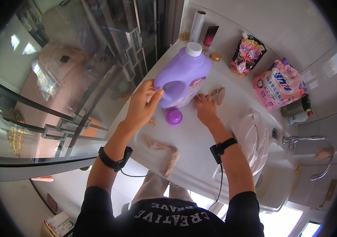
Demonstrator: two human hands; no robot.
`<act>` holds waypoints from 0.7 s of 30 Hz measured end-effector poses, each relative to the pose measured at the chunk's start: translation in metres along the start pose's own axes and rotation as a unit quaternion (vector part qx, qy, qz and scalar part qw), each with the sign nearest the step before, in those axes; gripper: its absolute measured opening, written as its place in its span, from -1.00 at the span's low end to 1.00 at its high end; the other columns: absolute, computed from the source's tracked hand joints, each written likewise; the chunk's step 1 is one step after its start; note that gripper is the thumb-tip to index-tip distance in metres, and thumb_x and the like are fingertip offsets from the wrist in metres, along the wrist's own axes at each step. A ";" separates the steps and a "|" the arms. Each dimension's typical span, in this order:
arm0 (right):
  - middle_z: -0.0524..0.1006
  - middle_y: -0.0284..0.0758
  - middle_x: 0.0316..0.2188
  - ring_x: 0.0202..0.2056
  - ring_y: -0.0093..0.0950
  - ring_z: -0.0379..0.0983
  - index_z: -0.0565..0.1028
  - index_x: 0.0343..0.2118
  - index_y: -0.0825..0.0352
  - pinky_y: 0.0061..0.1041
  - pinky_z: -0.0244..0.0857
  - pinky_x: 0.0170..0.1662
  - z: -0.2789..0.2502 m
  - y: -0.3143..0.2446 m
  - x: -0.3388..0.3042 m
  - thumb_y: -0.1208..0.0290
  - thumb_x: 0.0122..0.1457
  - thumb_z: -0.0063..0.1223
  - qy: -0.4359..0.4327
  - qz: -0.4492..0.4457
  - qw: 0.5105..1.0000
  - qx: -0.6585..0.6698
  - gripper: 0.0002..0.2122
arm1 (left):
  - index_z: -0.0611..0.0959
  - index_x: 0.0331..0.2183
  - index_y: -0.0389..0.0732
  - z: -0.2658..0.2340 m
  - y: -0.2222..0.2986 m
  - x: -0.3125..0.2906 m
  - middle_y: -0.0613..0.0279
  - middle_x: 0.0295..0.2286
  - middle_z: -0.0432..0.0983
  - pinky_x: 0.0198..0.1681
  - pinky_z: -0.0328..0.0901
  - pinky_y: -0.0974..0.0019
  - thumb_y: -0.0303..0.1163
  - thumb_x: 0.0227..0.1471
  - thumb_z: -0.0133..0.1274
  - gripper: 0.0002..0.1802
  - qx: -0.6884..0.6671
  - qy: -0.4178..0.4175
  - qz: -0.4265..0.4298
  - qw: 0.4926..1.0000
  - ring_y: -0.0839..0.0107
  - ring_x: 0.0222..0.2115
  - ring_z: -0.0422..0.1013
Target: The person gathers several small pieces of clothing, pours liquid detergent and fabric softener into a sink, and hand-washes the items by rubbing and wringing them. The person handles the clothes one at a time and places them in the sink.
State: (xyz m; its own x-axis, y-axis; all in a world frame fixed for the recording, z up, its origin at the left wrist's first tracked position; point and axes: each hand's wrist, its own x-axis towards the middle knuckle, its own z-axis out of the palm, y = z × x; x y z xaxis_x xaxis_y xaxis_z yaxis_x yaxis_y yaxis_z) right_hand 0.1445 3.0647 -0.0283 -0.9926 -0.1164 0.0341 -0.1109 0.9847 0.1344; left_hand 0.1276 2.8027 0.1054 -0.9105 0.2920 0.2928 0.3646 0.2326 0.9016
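A large purple detergent jug [184, 75] with a white cap stands on the white countertop. My left hand [141, 103] grips the jug's left side by the handle, thumb in front and fingers partly hidden. At the jug's lower right, my right hand [207, 107] rests low with curled fingers; what lies under them is hidden. A crumpled beige cloth piece [218, 94] lies right beside it. Just in front of the jug is a small purple cap [174, 117]. Closer to me lies a long beige sock-like piece [170, 156], bent in the middle.
Along the back wall stand a white roll [197, 25], a dark pink tube [211, 35], a black pouch [248, 55] and a pink detergent bag [279, 85]. White fabric [251, 138] is heaped at right, near the basin [275, 177] and faucet [311, 139]. Glass panels border the left.
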 end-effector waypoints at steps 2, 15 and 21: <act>0.36 -0.29 -0.13 -0.07 -0.28 0.28 0.39 -0.07 0.34 -0.25 0.22 -0.10 -0.005 0.001 -0.004 0.50 -0.05 0.01 0.017 0.008 0.999 -0.036 -0.60 | 0.47 -0.17 -0.35 0.002 0.002 0.000 0.08 -0.38 0.52 -0.21 0.34 0.31 -0.20 0.11 0.01 -0.60 -0.009 0.020 0.009 1.000 0.30 -0.33 0.48; 0.39 -0.19 -0.28 -0.19 -0.14 0.36 0.43 -0.21 0.27 -0.22 0.31 -0.17 -0.054 -0.086 -0.035 0.40 -0.14 0.23 0.100 0.020 0.936 0.337 -0.63 | 0.50 -0.31 -0.34 0.002 0.003 0.013 0.04 -0.48 0.55 -0.39 0.34 0.39 -0.27 0.06 0.08 -0.70 0.031 0.014 -0.042 0.999 0.32 -0.47 0.51; 0.42 -0.18 -0.29 -0.28 -0.19 0.43 0.42 -0.18 0.29 -0.28 0.36 -0.21 -0.067 -0.075 -0.045 0.38 -0.13 0.26 0.032 -0.013 0.951 0.308 -0.60 | 0.40 -0.02 -0.26 -0.020 0.014 -0.028 0.05 -0.16 0.45 -0.25 0.33 0.38 -0.28 0.09 0.04 -0.56 0.053 0.051 -0.017 0.997 0.31 -0.20 0.42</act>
State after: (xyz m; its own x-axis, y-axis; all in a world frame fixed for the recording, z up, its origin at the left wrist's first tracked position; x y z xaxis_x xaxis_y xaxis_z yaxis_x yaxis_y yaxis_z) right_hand 0.2005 2.9870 0.0267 -0.9864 -0.1300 0.1008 -0.1623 0.8682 -0.4689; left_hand 0.1543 2.7793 0.1161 -0.9359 0.1881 0.2977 0.3464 0.3388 0.8748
